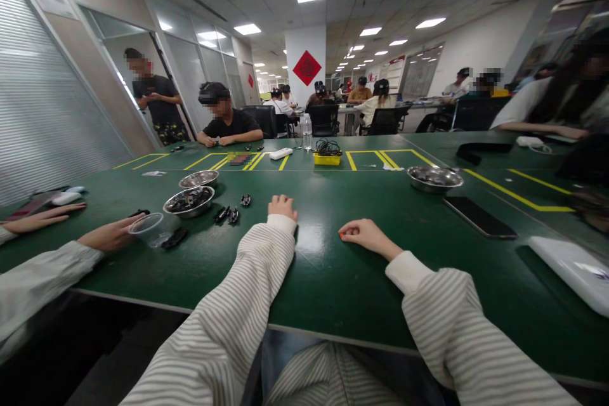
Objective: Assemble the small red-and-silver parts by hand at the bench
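My left hand [282, 206] rests back-up on the green table [333, 304]. Its fingers look curled down, and what lies under them, if anything, is hidden. To its left lie several small black parts [227, 214]. Beyond them stand a metal bowl filled with black parts [189, 202] and a second metal bowl [198, 179]. My right hand [368, 236] lies on its side on the table, closed, with thumb and fingers together. A tiny orange piece [341, 235] shows at its fingertips, too small to name further.
At left a co-worker's hand [108, 234] is beside a clear plastic cup [151, 229]. On the right are a metal bowl [434, 179], a phone [479, 216] and a white case [571, 273]. A yellow box of cables [327, 155] and a bottle [307, 132] stand farther back.
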Tool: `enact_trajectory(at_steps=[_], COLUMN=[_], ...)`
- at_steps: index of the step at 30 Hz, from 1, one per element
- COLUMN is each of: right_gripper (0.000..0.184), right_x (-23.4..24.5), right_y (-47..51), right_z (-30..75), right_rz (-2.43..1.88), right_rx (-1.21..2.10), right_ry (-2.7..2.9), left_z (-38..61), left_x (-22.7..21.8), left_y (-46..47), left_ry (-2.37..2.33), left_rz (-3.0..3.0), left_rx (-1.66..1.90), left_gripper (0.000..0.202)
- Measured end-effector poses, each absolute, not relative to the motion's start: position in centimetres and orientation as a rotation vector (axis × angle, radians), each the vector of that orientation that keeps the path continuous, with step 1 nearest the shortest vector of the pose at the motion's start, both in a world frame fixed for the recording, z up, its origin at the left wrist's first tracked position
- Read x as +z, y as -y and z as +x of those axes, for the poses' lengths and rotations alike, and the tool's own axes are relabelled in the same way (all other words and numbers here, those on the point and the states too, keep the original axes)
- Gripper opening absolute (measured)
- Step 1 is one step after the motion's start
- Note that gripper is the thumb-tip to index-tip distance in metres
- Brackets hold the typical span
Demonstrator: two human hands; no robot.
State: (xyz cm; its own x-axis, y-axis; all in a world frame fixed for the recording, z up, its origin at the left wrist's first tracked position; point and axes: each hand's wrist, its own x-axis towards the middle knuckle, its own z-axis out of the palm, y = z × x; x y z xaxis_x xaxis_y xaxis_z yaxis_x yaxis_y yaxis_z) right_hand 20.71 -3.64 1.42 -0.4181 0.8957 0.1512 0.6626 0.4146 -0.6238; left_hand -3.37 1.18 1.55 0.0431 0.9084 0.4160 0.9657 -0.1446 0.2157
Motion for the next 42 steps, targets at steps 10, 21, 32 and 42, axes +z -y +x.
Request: enact_trajectory(at_steps=[10, 21, 32, 42], right_gripper=[0.024, 0.022, 0.024, 0.027], right_x=[1.2, 1.5, 1.6, 1.9], right_y=[3.9, 4.4, 4.5, 4.6], right_z=[20.3, 19.7, 19.4, 19.1], right_rz=[-1.243, -1.091, -1.018, -1.036], right_rx=[0.685, 0.637, 0.775, 0.916], right_ry=[2.055, 1.896, 1.730, 1.649], left_z=[-3.3, 3.1, 2.8, 2.5], left_x=[-0.3, -1.0, 0.1, 0.1], left_y=[-2.4, 1.8, 2.6, 2.5], left_ry=[1.975, 1.512, 1.321, 1.199], left_rz=[-2.467, -2.814, -2.825, -2.802], left_rx=[-0.805, -1.346, -1.483, -1.344], left_gripper=[0.026, 0.021, 0.021, 0.023])
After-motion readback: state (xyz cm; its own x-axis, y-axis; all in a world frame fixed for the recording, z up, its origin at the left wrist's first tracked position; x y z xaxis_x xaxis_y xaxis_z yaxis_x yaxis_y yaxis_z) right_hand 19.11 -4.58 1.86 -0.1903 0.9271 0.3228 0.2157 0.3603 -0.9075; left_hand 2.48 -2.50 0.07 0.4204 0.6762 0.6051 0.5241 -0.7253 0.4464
